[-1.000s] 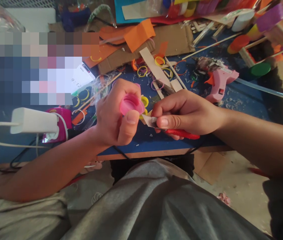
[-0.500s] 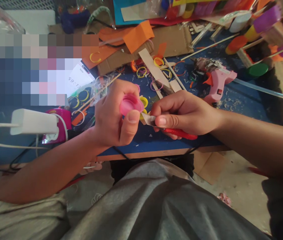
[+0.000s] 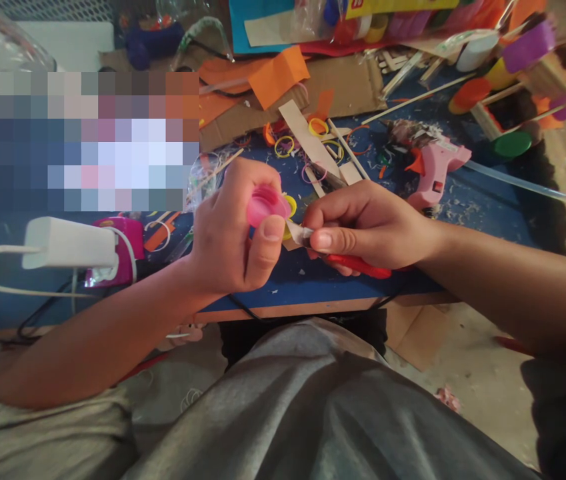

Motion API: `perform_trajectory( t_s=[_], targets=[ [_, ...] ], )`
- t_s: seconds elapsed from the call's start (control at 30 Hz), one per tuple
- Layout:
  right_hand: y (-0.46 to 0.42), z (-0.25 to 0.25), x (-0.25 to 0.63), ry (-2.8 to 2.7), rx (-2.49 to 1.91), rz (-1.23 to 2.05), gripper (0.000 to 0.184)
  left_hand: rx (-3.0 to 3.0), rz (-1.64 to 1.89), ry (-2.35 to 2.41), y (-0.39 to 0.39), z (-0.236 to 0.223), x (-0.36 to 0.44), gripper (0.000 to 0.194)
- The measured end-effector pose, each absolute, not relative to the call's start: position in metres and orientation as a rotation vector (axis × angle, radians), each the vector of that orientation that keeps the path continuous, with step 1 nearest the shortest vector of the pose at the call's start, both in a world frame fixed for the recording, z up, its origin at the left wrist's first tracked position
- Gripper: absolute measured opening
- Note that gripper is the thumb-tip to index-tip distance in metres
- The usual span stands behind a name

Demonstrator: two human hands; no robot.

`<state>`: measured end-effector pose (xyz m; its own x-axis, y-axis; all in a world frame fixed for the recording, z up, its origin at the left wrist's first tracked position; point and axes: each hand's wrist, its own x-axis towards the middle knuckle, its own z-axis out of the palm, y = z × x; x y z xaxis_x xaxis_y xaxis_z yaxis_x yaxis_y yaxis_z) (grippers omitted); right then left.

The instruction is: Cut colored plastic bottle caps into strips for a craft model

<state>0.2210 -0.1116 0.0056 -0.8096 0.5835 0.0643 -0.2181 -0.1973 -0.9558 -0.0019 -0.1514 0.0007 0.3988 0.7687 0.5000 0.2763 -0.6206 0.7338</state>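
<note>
My left hand (image 3: 237, 230) is closed around a pink plastic bottle cap (image 3: 264, 208), its hollow side facing up toward me. My right hand (image 3: 367, 227) grips a red-handled utility knife (image 3: 360, 265) near the base of its blade (image 3: 297, 233). The blade tip points left and meets or nearly meets the cap's edge beside my left thumb; exact contact is hard to make out. Just behind the cap, a yellow ring (image 3: 290, 207) shows in part between my hands.
Beyond my hands lie wooden sticks (image 3: 307, 127), coloured rings (image 3: 284, 146) and orange paper (image 3: 279, 77). A pink glue gun (image 3: 435, 167) rests at the right. At the left stands a white charger plug (image 3: 67, 243) with its cable. The table's front edge (image 3: 313, 309) is close to me.
My left hand and the cap have shifted slightly to the right. My right hand with the knife stays nearly in place. The camera view has moved a little.
</note>
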Motion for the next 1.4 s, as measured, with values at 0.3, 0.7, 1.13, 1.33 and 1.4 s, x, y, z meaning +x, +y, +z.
perform_trajectory(
  t_s=[0.3,0.7,1.13,1.33,1.4],
  targets=[
    [-0.111,0.005,0.221,-1.586,-0.434,2.036,0.052,2.197,1.302,0.819,-0.122,-0.016,-0.025,0.048],
    [-0.111,0.004,0.221,-1.574,-0.424,2.03,0.05,2.276,1.345,0.796,-0.115,-0.023,-0.033,0.045],
    [-0.111,0.004,0.221,-1.584,-0.409,2.037,0.05,2.32,1.363,0.762,-0.117,-0.021,-0.031,0.041],
    [-0.112,0.006,0.221,-1.567,-0.408,2.038,0.051,2.303,1.45,0.715,-0.113,-0.022,-0.026,0.039],
    [-0.112,0.007,0.221,-1.554,-0.404,2.048,0.05,2.242,1.44,0.745,-0.115,-0.02,-0.024,0.038]
  ],
)
